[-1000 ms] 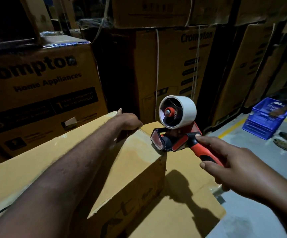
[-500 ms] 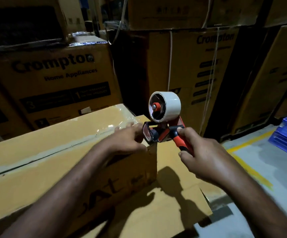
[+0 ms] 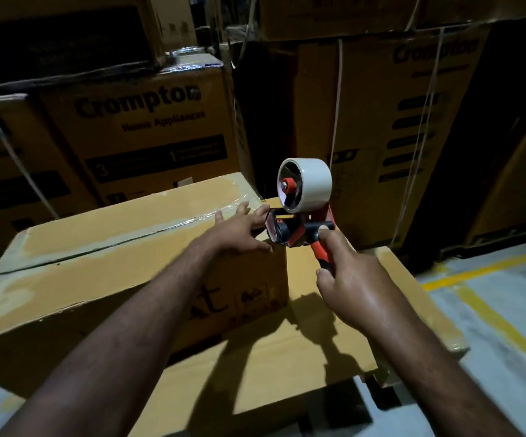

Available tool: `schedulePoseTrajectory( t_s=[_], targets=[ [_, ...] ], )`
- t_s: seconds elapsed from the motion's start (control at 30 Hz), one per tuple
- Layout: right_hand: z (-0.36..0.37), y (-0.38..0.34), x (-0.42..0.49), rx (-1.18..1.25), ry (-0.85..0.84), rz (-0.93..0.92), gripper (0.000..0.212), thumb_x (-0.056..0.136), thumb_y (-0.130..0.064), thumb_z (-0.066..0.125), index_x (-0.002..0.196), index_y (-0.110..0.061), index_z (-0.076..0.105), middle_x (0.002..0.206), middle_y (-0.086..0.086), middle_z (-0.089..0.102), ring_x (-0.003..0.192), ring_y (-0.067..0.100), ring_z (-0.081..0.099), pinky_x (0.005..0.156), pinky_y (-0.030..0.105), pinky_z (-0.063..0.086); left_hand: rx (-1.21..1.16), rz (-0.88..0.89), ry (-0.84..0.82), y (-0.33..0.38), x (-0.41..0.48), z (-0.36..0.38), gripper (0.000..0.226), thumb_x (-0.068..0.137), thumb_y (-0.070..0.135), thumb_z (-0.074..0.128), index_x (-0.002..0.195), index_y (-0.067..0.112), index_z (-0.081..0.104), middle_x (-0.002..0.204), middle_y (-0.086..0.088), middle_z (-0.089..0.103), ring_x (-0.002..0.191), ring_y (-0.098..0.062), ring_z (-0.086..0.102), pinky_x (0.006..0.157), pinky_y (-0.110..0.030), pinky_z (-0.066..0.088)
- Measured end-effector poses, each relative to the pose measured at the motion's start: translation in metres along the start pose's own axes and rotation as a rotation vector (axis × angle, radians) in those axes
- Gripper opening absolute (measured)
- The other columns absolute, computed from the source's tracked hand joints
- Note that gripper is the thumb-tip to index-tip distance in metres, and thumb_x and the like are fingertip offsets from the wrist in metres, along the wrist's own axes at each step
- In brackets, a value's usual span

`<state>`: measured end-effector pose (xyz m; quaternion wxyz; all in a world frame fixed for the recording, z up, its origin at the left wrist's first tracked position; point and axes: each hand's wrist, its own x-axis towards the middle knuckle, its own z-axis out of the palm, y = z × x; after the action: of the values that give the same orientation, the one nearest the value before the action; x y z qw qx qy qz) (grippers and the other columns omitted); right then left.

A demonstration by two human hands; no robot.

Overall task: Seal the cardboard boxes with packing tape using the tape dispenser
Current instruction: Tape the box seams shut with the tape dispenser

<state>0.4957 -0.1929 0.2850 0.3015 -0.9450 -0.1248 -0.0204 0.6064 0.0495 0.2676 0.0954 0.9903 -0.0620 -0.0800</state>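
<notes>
— Head view: right hand (image 3: 354,280) grips the tape dispenser (image 3: 299,209) at the box (image 3: 123,266) corner; left hand (image 3: 239,230), fingers spread, rests flat there.
— Press the tape end down, probably loose, then pull straight along the seam.

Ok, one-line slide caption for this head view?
Right hand holds tape dispenser at the cardboard box corner; left hand rests on top.

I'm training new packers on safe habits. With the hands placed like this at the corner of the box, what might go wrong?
1. The left hand has fingers right beside the tape dispenser mouth, so the cutter could nick them.
2. The dispenser sits at the corner of the box, so the tape may start off the seam.
3. Dim light makes alignment harder to judge.
</notes>
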Motion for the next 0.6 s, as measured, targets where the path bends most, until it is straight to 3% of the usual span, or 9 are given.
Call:
schedulePoseTrajectory(
  t_s=[0.17, 0.3, 0.6],
  targets=[
    [0.015, 0.011, -0.023, -0.007, 0.046, -0.021, 0.061, 0.101, -0.030, 0.049, 0.144, -0.043, 0.007, 0.111, 0.002, 0.063, 0.082, 0.014, 0.057, 0.070, 0.029, 0.055, 0.061, 0.036, 0.001, -0.010, 0.008, 0.002, 0.087, 0.092, 0.046, 0.068, 0.160, 0.039, 0.014, 0.169, 0.014, -0.002, 0.155, -0.024, -0.013, 0.111, -0.078, -0.007],
    [0.027, 0.018, -0.036, -0.003, 0.082, -0.032, 0.064, 0.102, -0.031, 0.047, 0.147, -0.041, 0.003, 0.113, 0.000, 0.061, 0.081, 0.010, 0.050, 0.067, 0.020, 0.043, 0.161, 0.042, -0.030, 0.001, 0.010, -0.004, 0.087, 0.091, 0.049, 0.067, 0.160, 0.039, 0.015, 0.169, 0.013, 0.001, 0.155, -0.024, -0.011, 0.111, -0.078, -0.007],
    [0.045, 0.033, -0.067, 0.017, 0.052, 0.011, 0.070, 0.103, -0.038, 0.043, 0.151, -0.045, -0.008, 0.120, -0.004, 0.057, 0.085, 0.008, 0.048, 0.071, 0.018, 0.041, 0.325, -0.020, -0.124, 0.016, 0.003, -0.022, 0.099, 0.085, 0.063, 0.067, 0.161, 0.037, 0.008, 0.169, 0.014, 0.000, 0.156, -0.024, -0.007, 0.114, -0.076, -0.003]
  ],
)
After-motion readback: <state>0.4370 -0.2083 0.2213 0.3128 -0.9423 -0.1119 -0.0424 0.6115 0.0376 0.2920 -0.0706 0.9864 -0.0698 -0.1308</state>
